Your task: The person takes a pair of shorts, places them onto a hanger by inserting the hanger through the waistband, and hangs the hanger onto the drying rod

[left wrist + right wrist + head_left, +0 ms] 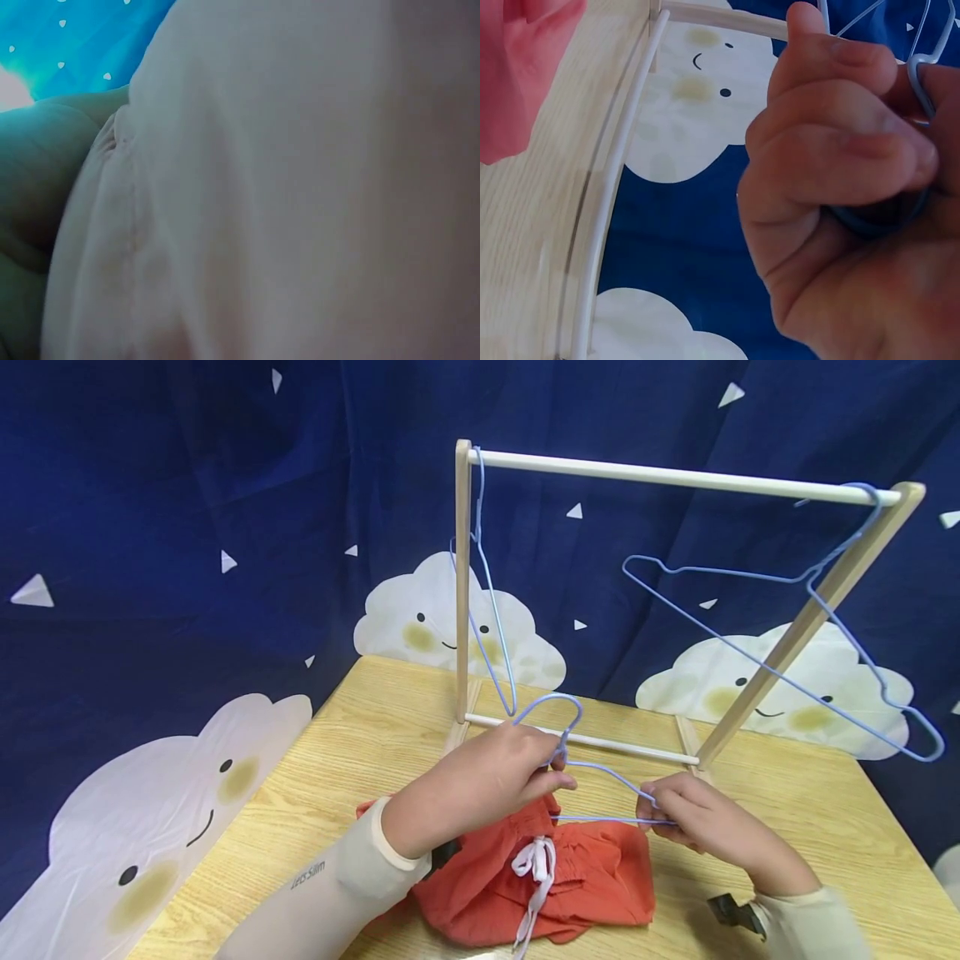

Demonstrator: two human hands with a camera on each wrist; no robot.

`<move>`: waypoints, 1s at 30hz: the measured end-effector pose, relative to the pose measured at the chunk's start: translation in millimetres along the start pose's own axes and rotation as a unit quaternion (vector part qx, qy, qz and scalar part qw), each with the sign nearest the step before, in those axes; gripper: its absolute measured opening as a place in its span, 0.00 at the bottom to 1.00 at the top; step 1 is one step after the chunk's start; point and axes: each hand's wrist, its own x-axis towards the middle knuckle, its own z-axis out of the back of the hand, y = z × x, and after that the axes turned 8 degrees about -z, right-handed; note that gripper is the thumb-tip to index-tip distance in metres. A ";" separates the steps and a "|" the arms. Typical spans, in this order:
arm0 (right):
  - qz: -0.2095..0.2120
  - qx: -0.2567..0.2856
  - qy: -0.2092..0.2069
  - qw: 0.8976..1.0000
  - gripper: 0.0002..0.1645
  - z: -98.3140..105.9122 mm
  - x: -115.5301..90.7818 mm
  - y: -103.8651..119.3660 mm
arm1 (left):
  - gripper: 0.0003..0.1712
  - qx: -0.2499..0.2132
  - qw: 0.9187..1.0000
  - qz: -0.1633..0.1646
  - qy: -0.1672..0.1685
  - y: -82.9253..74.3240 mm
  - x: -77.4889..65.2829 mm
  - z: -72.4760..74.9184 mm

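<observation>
In the head view, a blue wire hanger (556,696) is held between both hands above a pair of red shorts (607,868). My left hand (495,777) pinches it just below the hook, between thumb and fingers. The fingers of my right hand (693,814) curl round its right end, which also shows in the right wrist view. The hanger's left end is hidden behind the left hand and the cloth. A white drawstring (534,860) is tied in a bow at the shorts' waist. Blurred cloth (285,180) fills most of the left wrist view.
Behind the hands stands a wood-and-white clothes rack (675,475). One blue hanger (491,585) hangs at its left end, another blue hanger (720,635) at its right. The rack stands on a wooden table (795,827), with a dark blue cloud-print curtain (187,460) behind.
</observation>
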 end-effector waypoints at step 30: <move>0.017 0.024 -0.021 0.999 0.29 -9.4 11.8 -8.8 | 0.23 0.083 0.995 0.041 -0.036 -6.1 -9.7 9.0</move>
